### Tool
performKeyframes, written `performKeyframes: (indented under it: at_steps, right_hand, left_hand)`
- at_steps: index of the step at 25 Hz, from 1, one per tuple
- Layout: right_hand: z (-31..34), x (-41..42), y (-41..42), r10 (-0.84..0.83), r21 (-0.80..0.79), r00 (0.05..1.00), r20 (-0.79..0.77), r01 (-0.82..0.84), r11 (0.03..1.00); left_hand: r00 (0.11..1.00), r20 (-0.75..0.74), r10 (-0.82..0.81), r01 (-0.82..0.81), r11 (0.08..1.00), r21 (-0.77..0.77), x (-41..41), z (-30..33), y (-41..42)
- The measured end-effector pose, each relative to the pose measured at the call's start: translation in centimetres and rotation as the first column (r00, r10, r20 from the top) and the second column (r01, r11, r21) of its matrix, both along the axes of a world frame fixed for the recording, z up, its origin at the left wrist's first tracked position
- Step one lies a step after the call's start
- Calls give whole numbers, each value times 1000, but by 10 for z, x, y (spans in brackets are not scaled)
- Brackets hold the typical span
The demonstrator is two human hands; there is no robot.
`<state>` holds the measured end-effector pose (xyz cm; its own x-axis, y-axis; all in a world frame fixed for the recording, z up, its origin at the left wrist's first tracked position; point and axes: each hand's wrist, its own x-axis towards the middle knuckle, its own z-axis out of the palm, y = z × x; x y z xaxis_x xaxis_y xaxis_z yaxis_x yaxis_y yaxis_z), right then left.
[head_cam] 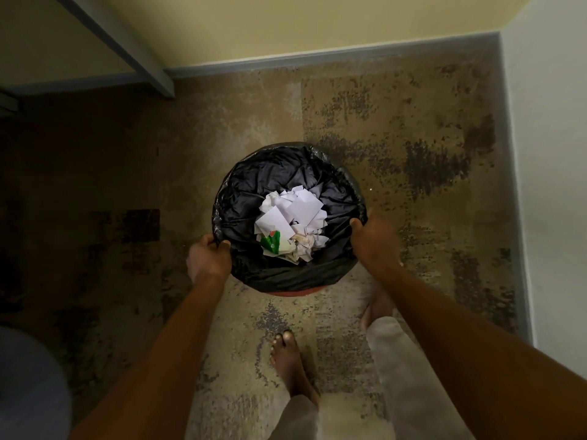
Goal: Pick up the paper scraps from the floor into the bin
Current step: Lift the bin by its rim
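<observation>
Mottled tan floor (397, 128), dim room corner, yellow wall (286, 23) beyond. Left hand (208, 260) curled tight on rim of bin (254, 185); paper scraps (292, 223) heaped inside, between the hands; right hand (374, 238) clasping opposite rim, blurred.

Head view, steeply downward, bin (290, 173) near.

Dim room corner. Mottled tan floor (397, 128) with dark patches. Yellow wall (286, 23) ahead, white wall (552, 154) at right, grey skirting (317, 57) along both. Grey beam (120, 42) upper left.
</observation>
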<state>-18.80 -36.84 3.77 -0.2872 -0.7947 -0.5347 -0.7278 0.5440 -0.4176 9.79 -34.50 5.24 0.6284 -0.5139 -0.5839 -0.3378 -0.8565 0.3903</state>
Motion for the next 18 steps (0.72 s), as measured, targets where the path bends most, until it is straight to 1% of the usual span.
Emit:
performKeyframes:
  at_steps: [4,6,8,10,11,12,13,15,18]
  right_hand:
    - [8,-46,-22,-61,-59,998,3,61,996]
    - [11,-79,-38,-90,-79,996,-13,88,993]
    - [12,-113,-53,-132,-83,991,-20,130,988]
    - [16,-148,-70,-183,-83,983,-9,181,980]
    - [18,-165,-78,-200,-79,980,-15,198,977]
    - [18,-182,-86,-208,-78,978,-30,205,976]
    - [20,-201,-93,-208,-86,977,-43,204,975]
    - [24,-237,-111,-211,-104,975,-62,204,973]
    - [34,-279,-141,-198,-92,969,-151,185,978]
  left_hand:
    - [995,-33,-92,90,994,-70,-43,17,-41]
    - [986,-124,-109,95,989,-114,-76,27,-68]
    - [974,-178,-142,115,981,-153,-110,29,-96]
    - [968,-176,-178,150,975,-164,-138,17,-123]
    - [965,-178,-194,165,972,-167,-144,-5,-134]
    - [960,-177,-218,188,967,-171,-158,-14,-147]
    - [952,-179,-248,218,961,-172,-177,-12,-160]
    - [932,-187,-310,276,943,-186,-223,11,-187]
    - [919,-166,-358,318,920,-228,-271,25,-218]
